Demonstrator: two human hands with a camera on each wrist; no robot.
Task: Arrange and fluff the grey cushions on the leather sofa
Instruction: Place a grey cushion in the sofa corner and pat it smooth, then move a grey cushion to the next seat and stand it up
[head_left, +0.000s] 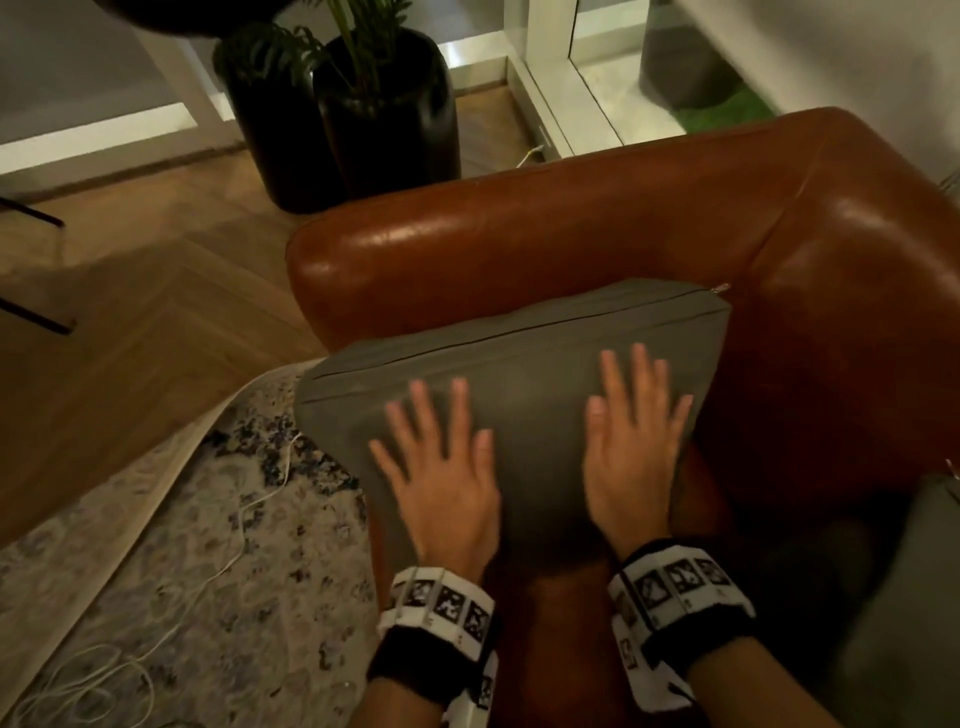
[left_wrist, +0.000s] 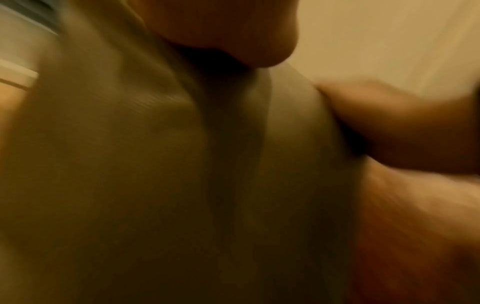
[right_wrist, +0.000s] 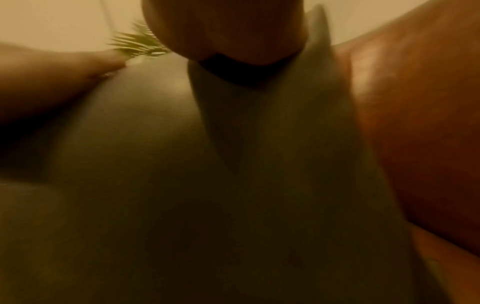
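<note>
Head view, grey cushion (head_left: 519, 353) propped in the leather sofa (head_left: 571, 223) corner against its armrest, left hand (head_left: 447, 483) and right hand (head_left: 631, 457) flat on its face, fingers (head_left: 644, 374) straight and spread, gripping nothing.

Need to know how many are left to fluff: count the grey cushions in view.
2. One grey cushion leans in the leather sofa corner under both flat hands; the edge of a second shows at lower right. Others may lie out of frame.
</note>
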